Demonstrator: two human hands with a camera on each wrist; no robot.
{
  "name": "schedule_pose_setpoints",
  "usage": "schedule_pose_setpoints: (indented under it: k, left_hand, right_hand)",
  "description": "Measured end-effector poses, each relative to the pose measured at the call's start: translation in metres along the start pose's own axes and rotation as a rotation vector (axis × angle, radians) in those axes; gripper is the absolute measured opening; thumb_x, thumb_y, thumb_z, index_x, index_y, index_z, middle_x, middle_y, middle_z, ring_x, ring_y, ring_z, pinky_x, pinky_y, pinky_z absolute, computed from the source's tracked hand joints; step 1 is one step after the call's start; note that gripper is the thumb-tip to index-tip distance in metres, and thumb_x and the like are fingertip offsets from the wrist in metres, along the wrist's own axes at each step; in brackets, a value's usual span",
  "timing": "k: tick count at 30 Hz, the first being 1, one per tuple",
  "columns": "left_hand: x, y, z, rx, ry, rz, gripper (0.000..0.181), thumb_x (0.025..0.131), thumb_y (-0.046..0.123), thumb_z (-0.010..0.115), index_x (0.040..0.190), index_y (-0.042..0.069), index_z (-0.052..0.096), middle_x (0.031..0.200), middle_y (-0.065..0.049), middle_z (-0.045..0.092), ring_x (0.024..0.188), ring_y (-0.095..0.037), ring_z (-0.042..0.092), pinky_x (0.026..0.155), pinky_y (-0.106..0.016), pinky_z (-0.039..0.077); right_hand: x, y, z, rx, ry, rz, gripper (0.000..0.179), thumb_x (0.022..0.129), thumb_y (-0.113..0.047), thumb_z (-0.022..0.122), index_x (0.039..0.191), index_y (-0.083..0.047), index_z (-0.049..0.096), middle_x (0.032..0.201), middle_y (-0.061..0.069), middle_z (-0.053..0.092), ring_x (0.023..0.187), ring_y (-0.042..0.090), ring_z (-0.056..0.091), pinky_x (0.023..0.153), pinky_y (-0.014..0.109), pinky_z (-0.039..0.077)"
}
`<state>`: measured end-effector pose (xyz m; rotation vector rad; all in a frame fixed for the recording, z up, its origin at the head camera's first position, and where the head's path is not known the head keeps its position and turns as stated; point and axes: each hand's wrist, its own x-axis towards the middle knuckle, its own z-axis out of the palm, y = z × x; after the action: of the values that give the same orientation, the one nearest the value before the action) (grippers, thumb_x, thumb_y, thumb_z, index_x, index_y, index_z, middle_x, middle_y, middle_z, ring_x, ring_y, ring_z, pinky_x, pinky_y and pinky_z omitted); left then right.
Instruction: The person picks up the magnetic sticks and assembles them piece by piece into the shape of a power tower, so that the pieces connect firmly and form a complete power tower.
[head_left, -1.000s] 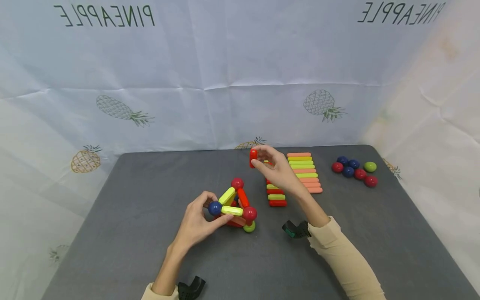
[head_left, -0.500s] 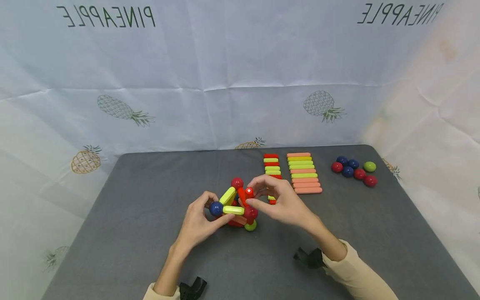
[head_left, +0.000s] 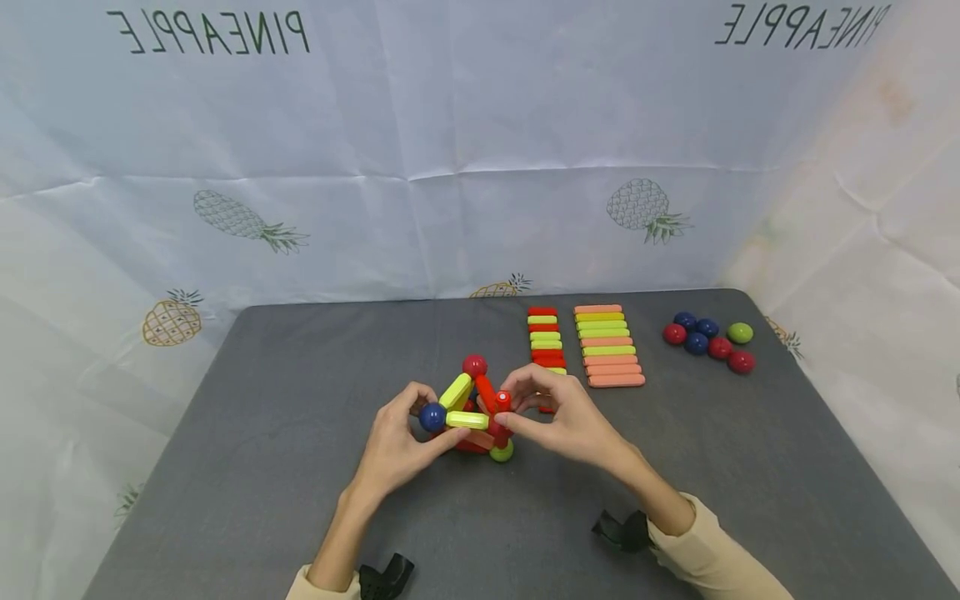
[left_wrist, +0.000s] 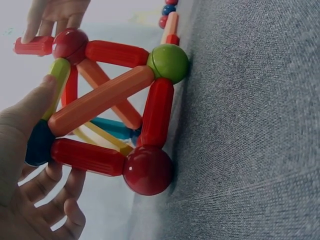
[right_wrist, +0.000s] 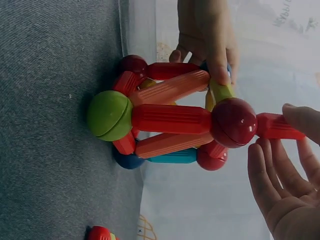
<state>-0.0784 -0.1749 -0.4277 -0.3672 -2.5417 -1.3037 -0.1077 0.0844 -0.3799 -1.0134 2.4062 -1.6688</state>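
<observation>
Holding a red stick (head_left: pixel 503 403) upright on a ball-and-stick frame (head_left: pixel 467 420)
The right hand (head_left: pixel 572 418) pinches it atop a red ball (right_wrist: pixel 234 122); the left hand (head_left: pixel 401 437) grips the frame's left side; loose balls (head_left: pixel 696 344) lie to the frame's right.

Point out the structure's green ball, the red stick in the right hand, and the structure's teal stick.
Green ball (left_wrist: pixel 169 63): left wrist view, middle of its visible surface.
Red stick (right_wrist: pixel 274 126): right wrist view, uncovered part of its side.
Teal stick (right_wrist: pixel 173 156): right wrist view, middle of its length.

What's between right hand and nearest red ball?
A red stick, pinched by the right hand, touching the red ball; right wrist view shows it.
</observation>
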Motion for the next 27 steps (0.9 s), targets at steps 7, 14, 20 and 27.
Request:
schedule_pose_setpoints:
  k: [7, 14, 20, 27]
  left_hand:
    - [-0.001, 0.001, -0.001, 0.002, -0.003, -0.021, 0.045, 0.074, 0.032, 0.093, 0.097, 0.018, 0.057, 0.077, 0.006, 0.055, 0.059, -0.016, 0.047, 0.051, -0.021, 0.039]
    - [-0.002, 0.002, 0.004, 0.011, 0.039, -0.021, 0.045, 0.072, 0.032, 0.093, 0.094, 0.018, 0.056, 0.074, 0.006, 0.056, 0.061, -0.008, 0.051, 0.054, -0.022, 0.044]
    - [-0.002, 0.002, 0.008, 0.004, 0.071, 0.008, 0.045, 0.073, 0.032, 0.093, 0.093, 0.016, 0.056, 0.075, 0.005, 0.058, 0.061, -0.004, 0.054, 0.055, -0.022, 0.048]
    - [-0.002, -0.004, -0.007, -0.086, -0.097, 0.101, 0.033, 0.082, 0.021, 0.083, 0.107, 0.017, 0.062, 0.094, 0.004, 0.069, 0.084, -0.003, 0.062, 0.066, -0.026, 0.054]
  right_hand:
    - [-0.002, 0.003, -0.005, -0.021, -0.026, -0.022, 0.035, 0.087, -0.014, 0.082, 0.118, -0.011, 0.064, 0.103, 0.006, 0.07, 0.088, 0.014, 0.069, 0.083, 0.03, 0.061]
    - [-0.012, 0.026, -0.039, -0.293, 0.012, 0.068, 0.039, 0.084, -0.01, 0.084, 0.121, -0.011, 0.071, 0.108, 0.003, 0.072, 0.096, 0.022, 0.068, 0.085, 0.037, 0.06]
    - [-0.02, 0.059, -0.039, -0.626, -0.122, 0.07, 0.024, 0.083, -0.009, 0.084, 0.106, -0.004, 0.079, 0.094, 0.006, 0.072, 0.083, 0.021, 0.062, 0.072, 0.031, 0.055]
    - [-0.02, 0.071, -0.03, -0.743, -0.161, 0.129, 0.03, 0.08, -0.008, 0.086, 0.109, -0.005, 0.079, 0.091, 0.002, 0.066, 0.08, 0.011, 0.055, 0.069, 0.023, 0.052]
